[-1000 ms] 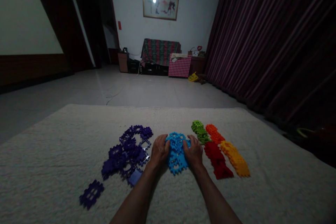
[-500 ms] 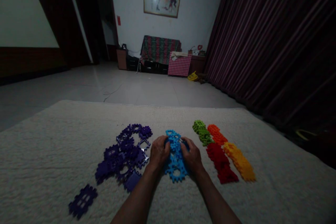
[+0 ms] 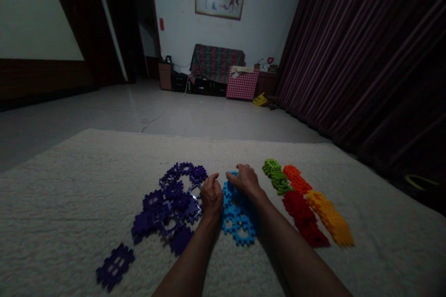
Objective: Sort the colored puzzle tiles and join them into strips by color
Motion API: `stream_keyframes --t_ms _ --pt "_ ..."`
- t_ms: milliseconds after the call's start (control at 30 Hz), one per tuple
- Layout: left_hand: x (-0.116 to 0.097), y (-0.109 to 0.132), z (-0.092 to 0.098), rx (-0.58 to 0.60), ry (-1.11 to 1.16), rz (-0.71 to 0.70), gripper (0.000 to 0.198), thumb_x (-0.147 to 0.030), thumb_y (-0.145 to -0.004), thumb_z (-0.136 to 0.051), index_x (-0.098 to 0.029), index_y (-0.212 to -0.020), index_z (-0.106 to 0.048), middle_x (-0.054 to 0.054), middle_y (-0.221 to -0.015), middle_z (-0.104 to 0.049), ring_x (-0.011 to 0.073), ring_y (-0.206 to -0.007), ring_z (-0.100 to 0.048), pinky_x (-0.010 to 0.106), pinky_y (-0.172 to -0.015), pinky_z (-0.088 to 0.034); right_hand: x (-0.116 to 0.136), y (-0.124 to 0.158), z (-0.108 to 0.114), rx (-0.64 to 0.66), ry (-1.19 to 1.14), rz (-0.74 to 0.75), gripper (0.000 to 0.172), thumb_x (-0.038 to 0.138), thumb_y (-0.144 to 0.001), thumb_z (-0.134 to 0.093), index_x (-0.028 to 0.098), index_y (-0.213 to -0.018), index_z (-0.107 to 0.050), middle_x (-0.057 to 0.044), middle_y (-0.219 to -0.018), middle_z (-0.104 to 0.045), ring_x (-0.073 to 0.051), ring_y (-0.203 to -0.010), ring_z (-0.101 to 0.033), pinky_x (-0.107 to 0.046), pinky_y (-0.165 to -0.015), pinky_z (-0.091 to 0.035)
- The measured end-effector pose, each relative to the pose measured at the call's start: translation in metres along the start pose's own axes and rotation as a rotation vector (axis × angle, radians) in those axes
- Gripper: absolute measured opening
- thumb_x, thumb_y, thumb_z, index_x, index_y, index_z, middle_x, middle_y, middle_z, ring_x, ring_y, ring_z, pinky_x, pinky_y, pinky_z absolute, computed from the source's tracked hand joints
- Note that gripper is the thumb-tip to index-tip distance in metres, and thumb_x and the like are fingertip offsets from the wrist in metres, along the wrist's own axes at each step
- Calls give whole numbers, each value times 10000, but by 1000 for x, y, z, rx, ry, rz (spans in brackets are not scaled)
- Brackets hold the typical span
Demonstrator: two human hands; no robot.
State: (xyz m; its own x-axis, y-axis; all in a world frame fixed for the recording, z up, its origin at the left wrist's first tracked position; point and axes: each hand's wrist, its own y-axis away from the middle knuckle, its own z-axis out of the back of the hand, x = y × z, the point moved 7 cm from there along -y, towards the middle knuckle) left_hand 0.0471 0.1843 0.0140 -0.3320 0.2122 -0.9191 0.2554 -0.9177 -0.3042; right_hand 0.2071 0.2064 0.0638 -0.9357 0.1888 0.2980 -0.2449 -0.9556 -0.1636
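Note:
Blue toothed plastic building pieces [image 3: 239, 222] lie in an overlapping row in front of me, between my forearms. Along the row's left side my left hand [image 3: 212, 195] is held edge-on, its fingers extended and nothing in its grasp. Over the far end of the row is my right hand [image 3: 245, 178], thumb and fingers apart; its palm side is hidden, and I cannot tell if it touches the pieces. Left of my left hand spreads a heap of purple building pieces [image 3: 149, 220], some with window-like or round openings.
Stacked rows of green [image 3: 277, 176], orange [image 3: 296, 178], red [image 3: 303, 218] and yellow [image 3: 331, 218] pieces lie to the right. One purple window piece [image 3: 114, 267] sits apart at the near left. Everything rests on a pale quilted mat [image 3: 87, 176]; a dark curtain [image 3: 331, 46] hangs at right.
Both hands have loosened from the sides of the blue row. My right hand has moved up over its far end, while my left hand has straightened beside it. The view has shifted slightly.

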Motion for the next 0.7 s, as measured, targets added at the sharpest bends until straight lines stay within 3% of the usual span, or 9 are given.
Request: stream_keyframes --t_ms 133,300,467,567,700 --pt "0 1 0 -14 11 -6 350 -181 -819 -424 -166 -1006 -719 88 -1012 -737 219 -985 -674 365 -947 -518 9 -10 -13 113 65 -72 465 431 -709 -652 119 -1049 -705 -211 -1127 -664 -323 -1076 -613 -386 -861 -488" --pt "1 1 3 -12 25 39 338 -198 -824 -439 -165 -1007 -721 91 -1028 -737 222 -999 -673 360 -944 -520 7 -16 -18 107 36 -69 430 371 -670 -681 132 -1025 -723 -196 -1101 -687 -304 -1051 -634 -344 -834 -493" --pt "2 1 1 2 35 64 336 -201 -817 -450 -157 -1010 -722 98 -1042 -737 231 -1009 -673 377 -954 -515 -17 -32 -2 4 -2 -91 522 419 -806 -565 127 -1234 -622 -183 -1159 -661 -270 -1064 -630 -329 -882 -470" --pt "2 1 0 -2 46 56 335 -206 -817 -455 -148 -1009 -723 106 -1041 -738 234 -1000 -677 379 -947 -519 -39 -39 3 -106 5 -133 484 383 -807 -579 112 -1204 -635 -198 -1142 -638 -289 -1080 -609 -347 -908 -454" --pt "2 2 0 -21 54 42 322 -206 -812 -462 -167 -988 -728 92 -1022 -746 225 -979 -684 367 -929 -527 -58 -41 -6 -181 -11 -125 519 394 -767 -620 102 -1196 -638 -197 -1131 -618 -293 -1073 -596 -353 -910 -456"
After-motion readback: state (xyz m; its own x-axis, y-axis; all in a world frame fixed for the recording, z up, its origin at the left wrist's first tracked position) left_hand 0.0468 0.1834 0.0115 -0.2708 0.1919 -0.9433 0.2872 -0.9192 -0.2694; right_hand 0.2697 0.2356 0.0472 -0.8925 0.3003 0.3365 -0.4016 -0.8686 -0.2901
